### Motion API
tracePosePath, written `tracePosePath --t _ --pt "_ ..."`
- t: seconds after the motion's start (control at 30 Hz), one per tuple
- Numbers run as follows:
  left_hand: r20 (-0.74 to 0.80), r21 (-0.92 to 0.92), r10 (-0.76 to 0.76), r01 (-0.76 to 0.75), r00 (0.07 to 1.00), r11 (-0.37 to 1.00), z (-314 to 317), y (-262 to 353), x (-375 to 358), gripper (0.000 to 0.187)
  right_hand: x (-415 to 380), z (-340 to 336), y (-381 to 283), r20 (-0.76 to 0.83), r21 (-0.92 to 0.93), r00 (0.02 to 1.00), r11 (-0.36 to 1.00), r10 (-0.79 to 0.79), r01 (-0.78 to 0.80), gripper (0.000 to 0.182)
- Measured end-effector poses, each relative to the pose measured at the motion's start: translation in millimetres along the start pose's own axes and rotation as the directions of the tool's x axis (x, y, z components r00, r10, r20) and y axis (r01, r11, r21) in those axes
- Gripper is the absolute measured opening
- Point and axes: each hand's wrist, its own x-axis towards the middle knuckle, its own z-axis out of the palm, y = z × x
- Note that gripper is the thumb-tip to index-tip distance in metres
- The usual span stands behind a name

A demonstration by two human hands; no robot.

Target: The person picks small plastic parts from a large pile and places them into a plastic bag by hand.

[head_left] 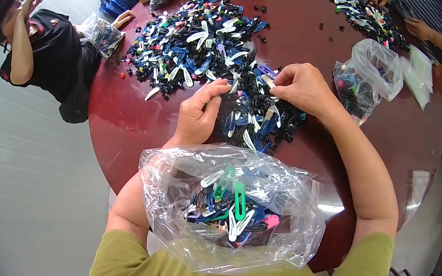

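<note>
A large pile of snap hair clips in black, navy, white and a few bright colours is heaped on the table, mixed with small black claw clips. My left hand is at the near edge of the pile, fingers curled and closed; what lies at their tips is too small to make out. Across from it, my right hand pinches a pale beige hair clip between thumb and forefinger. Below my hands, a clear plastic bag gapes in front of my chest, with green, white, navy and pink clips inside.
The round dark-red table bears everything. Right of my right arm stands another clear bag of clips, beside flat plastic bags. A person in black sits at left. Another person's hand is by a second pile.
</note>
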Motion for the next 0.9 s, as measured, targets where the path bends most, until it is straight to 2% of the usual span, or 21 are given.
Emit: tracePosePath --t 0.2,0.3,0.37,0.47,0.53,0.57,0.6,0.67,0.77,0.87,0.9 --pt "-0.029 -0.021 -0.057 0.056 0.998 0.998 -0.6 0.7 0.7 0.024 -2.7 -6.9 1.1 0.002 0.266 0.999 0.963 0.050 -0.049 0.019" --pt "-0.066 0.037 -0.060 0.062 0.996 0.997 -0.7 -1.5 0.3 0.025 -18.4 -21.7 -23.6 0.018 0.468 1.000 0.884 -0.010 0.001 0.013" --pt "-0.086 0.120 -0.048 0.058 0.995 0.991 -1.9 -1.0 0.9 0.026 -37.5 -37.7 -53.9 0.086 0.560 0.993 0.828 -0.083 0.021 0.010" --pt "-0.021 0.060 -0.154 0.155 0.988 0.986 -1.3 -9.4 -0.8 0.028 -60.1 -43.5 -77.8 0.113 0.514 0.895 0.796 -0.431 0.318 0.011" --pt "0.035 0.162 -0.092 0.085 0.995 0.983 -3.2 -10.4 -1.2 0.029 -68.0 -41.4 -84.0 0.168 0.579 0.857 0.752 -0.487 0.314 0.012" --pt "0.048 0.197 -0.067 0.057 0.997 0.979 -2.7 -8.4 -1.1 0.029 -66.6 -41.3 -84.1 0.114 0.501 0.877 0.789 -0.467 0.355 0.011" --pt "0.060 0.229 -0.042 0.027 0.997 0.973 -1.6 -5.5 -0.2 0.029 -59.6 -34.9 -76.7 -0.034 0.486 0.902 0.782 -0.430 0.391 0.011" --pt "0.081 0.237 -0.010 -0.009 0.997 0.971 -1.6 -1.1 -1.2 0.029 -40.1 -38.7 -50.0 -0.121 0.070 0.921 0.922 -0.370 0.380 0.014" --pt "0.117 0.251 0.022 -0.051 0.993 0.967 -2.5 -3.0 -0.6 0.028 -26.9 -50.5 -23.6 0.123 -0.207 0.987 0.970 -0.106 0.130 0.017" --pt "0.121 0.272 0.028 -0.060 0.992 0.960 -2.3 -2.3 -0.8 0.027 -28.7 -46.1 -26.2 0.195 -0.372 0.980 0.921 -0.048 0.119 0.021" --pt "0.107 0.255 0.033 -0.059 0.994 0.965 -1.6 -0.4 -0.6 0.026 -28.6 -42.9 -26.8 0.203 -0.372 0.979 0.922 -0.035 0.110 0.021"
